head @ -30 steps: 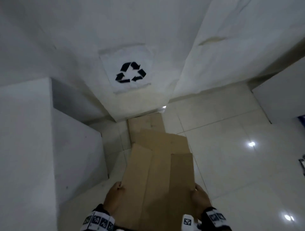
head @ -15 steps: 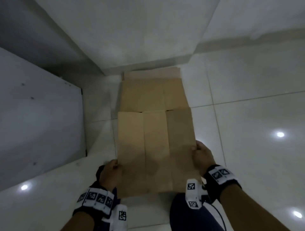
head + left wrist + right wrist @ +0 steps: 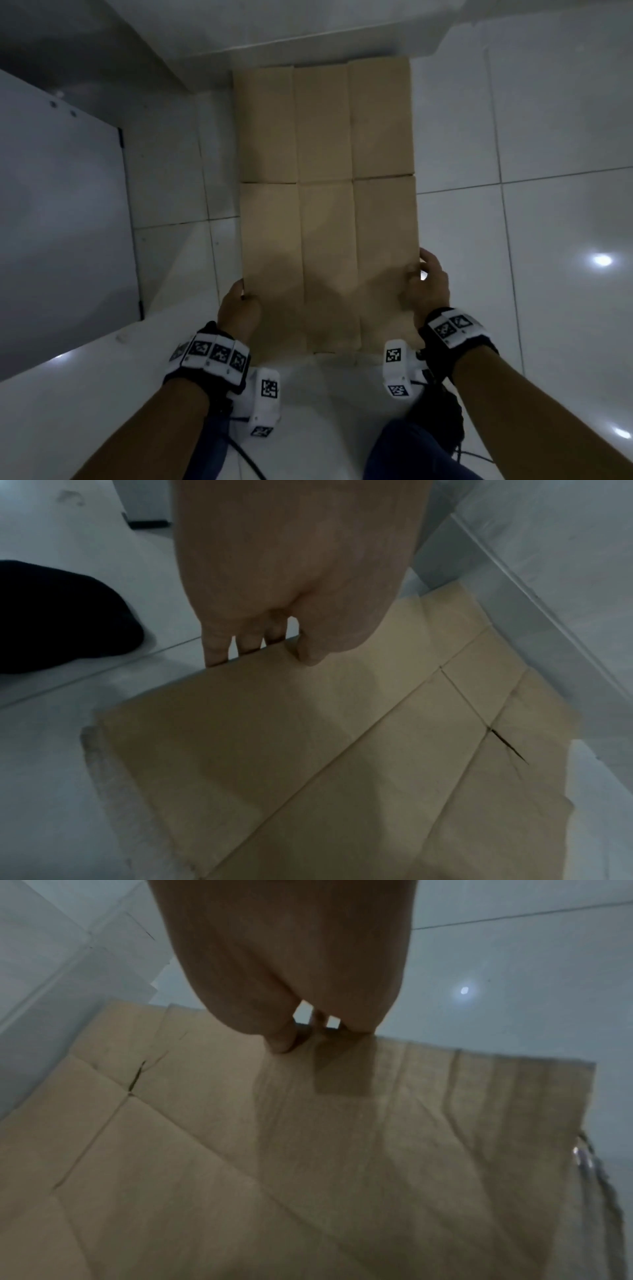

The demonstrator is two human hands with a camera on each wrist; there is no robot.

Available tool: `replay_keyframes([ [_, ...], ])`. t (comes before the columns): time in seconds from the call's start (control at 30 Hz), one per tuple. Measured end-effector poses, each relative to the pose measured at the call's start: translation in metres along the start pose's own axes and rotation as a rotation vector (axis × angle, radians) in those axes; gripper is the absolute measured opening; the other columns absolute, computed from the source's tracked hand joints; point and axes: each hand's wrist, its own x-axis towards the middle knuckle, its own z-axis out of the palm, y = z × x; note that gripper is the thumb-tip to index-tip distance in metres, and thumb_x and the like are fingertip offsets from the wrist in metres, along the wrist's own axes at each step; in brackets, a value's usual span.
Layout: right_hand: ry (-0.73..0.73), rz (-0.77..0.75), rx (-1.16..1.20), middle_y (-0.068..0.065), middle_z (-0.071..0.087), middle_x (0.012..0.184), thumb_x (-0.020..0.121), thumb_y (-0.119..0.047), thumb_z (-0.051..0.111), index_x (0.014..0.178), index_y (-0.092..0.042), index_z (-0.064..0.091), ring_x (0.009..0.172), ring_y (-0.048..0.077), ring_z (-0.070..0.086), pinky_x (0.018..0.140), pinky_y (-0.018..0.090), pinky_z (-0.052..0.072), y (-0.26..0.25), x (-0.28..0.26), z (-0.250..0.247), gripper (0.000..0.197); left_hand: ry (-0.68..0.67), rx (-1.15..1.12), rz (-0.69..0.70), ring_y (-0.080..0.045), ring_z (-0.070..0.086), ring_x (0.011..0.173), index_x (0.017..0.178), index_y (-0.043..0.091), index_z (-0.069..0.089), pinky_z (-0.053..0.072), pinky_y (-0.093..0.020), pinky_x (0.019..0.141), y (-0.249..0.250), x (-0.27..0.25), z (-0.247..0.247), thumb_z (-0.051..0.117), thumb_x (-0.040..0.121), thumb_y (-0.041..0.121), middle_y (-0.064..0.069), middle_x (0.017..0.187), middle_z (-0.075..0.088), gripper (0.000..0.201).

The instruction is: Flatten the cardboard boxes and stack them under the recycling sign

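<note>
The white tile floor [image 3: 548,171] carries the flattened box [image 3: 325,205], creased into 6 panels, its far end against the wall [image 3: 308,34]. A grey cabinet [image 3: 61,205] stands to the left. The left hand [image 3: 239,308] pinches the box's near left edge; the right hand [image 3: 428,287] grips its right edge.

Since a second ago the flattened cardboard [image 3: 329,212] has come down flat, its far edge now against the wall [image 3: 308,31].

No readable text or signs
</note>
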Motion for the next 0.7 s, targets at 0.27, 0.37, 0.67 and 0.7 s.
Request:
replay_keyframes([
  [0.27, -0.197, 0.032, -0.235, 0.006, 0.046, 0.145, 0.096, -0.024, 0.054, 0.150, -0.033, 0.027, 0.126, 0.027, 0.049, 0.101, 0.033, 0.043, -0.036, -0.039, -0.054, 0.061, -0.203, 0.136, -0.001, -0.026, 0.031, 0.142, 0.155, 0.019, 0.012, 0.031, -0.028, 0.108, 0.032, -0.049, -0.039, 0.053, 0.096, 0.030, -0.006, 0.158, 0.025, 0.073],
  [0.37, -0.219, 0.043, -0.252, 0.004, 0.045, 0.147, 0.097, -0.025, 0.053, 0.149, -0.033, 0.028, 0.126, 0.025, 0.049, 0.090, 0.023, 0.037, -0.060, -0.089, -0.084, 0.059, -0.229, 0.152, 0.066, -0.026, 0.035, 0.139, 0.151, 0.018, 0.028, 0.031, -0.030, 0.112, 0.052, -0.088, -0.073, 0.057, 0.091, 0.034, -0.010, 0.154, 0.033, 0.068],
  [0.67, -0.184, 0.110, -0.150, 0.008, 0.060, 0.115, 0.096, -0.023, 0.052, 0.144, -0.028, 0.038, 0.090, 0.015, 0.048, 0.077, 0.022, 0.034, -0.144, -0.299, -0.186, 0.050, -0.308, 0.159, 0.210, -0.028, 0.052, 0.122, 0.130, 0.011, 0.054, 0.042, -0.031, 0.104, 0.099, -0.268, -0.201, 0.054, 0.094, 0.019, -0.009, 0.132, 0.054, 0.037],
  [0.7, -0.176, 0.116, -0.137, 0.007, 0.060, 0.107, 0.096, -0.022, 0.052, 0.143, -0.029, 0.039, 0.084, 0.014, 0.051, 0.068, 0.023, 0.035, -0.147, -0.319, -0.193, 0.050, -0.326, 0.152, 0.219, -0.027, 0.054, 0.120, 0.126, 0.015, 0.057, 0.043, -0.030, 0.103, 0.097, -0.285, -0.210, 0.057, 0.090, 0.024, -0.008, 0.129, 0.056, 0.037],
])
